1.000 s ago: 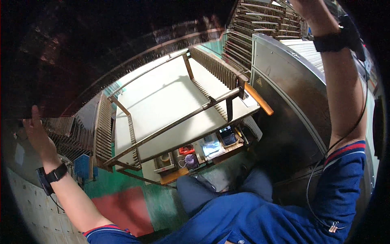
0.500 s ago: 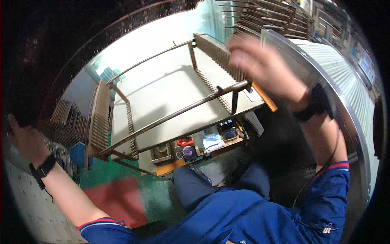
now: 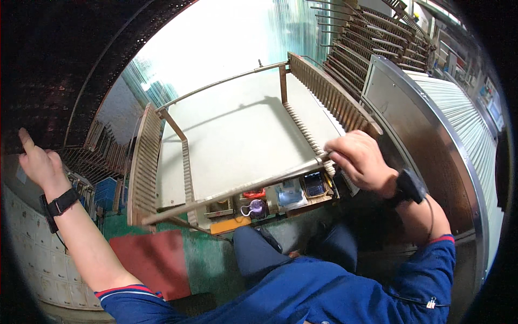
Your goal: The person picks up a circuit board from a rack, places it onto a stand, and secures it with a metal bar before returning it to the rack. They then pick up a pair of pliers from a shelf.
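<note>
A slotted drying rack (image 3: 141, 167), with rows of comb-like teeth along its two sides and rods joining them, stands over a pale tabletop (image 3: 232, 146). My right hand (image 3: 360, 161) is closed at the right end of the rack's near rod (image 3: 243, 186), which looks slightly blurred. Its fingertips curl in at that corner. My left hand (image 3: 43, 168) is raised at the far left, index finger stretched up and the other fingers partly curled. It is beside the lower edge of a dark perforated panel (image 3: 48, 81); whether they touch I cannot tell. Nothing shows in its grip.
Under the tabletop's near edge are a purple bottle (image 3: 258, 208), a red item (image 3: 254, 193) and a dark device (image 3: 314, 184) in trays. More racks (image 3: 372, 48) are stacked at the back right, before a ribbed, metal-edged unit (image 3: 453, 102). A red mat (image 3: 154, 259) lies lower left.
My right hand has come down from above the rack's right side and closed at the near rod. My left hand has shifted slightly inward. The rack appears farther right and lower in view.
</note>
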Available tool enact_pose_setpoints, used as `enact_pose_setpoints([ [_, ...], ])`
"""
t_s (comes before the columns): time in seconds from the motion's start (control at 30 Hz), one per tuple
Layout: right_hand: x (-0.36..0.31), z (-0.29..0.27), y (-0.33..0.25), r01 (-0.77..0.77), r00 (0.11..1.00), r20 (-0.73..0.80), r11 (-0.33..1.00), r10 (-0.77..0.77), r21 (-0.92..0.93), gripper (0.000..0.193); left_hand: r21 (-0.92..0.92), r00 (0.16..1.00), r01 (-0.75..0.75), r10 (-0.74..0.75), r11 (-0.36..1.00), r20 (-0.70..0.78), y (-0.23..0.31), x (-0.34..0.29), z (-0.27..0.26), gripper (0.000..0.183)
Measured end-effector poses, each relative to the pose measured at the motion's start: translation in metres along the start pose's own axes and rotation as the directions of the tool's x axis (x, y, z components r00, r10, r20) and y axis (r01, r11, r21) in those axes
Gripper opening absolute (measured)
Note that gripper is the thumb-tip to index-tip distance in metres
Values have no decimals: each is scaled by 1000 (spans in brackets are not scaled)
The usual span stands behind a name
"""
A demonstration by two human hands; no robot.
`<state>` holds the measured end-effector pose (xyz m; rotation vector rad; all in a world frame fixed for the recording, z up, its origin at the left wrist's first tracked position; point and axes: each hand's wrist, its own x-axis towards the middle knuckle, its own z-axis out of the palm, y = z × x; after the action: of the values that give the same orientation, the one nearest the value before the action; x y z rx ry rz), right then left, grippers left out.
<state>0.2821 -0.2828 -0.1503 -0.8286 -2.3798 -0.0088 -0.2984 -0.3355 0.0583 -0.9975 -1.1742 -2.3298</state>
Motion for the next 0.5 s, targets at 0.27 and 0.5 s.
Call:
enact_pose_setpoints([
  [0.27, 59, -81, -12, 108, 994, 3, 994, -108, 0, 27, -284, 975, -107, 157, 953, 159, -5, -34, 62, 35],
  [0.5, 196, -143, 80, 48, 702, -711, 999, -51, -25, 47, -297, 973, 17, 53, 955, 226, -17, -59, 131, 39],
])
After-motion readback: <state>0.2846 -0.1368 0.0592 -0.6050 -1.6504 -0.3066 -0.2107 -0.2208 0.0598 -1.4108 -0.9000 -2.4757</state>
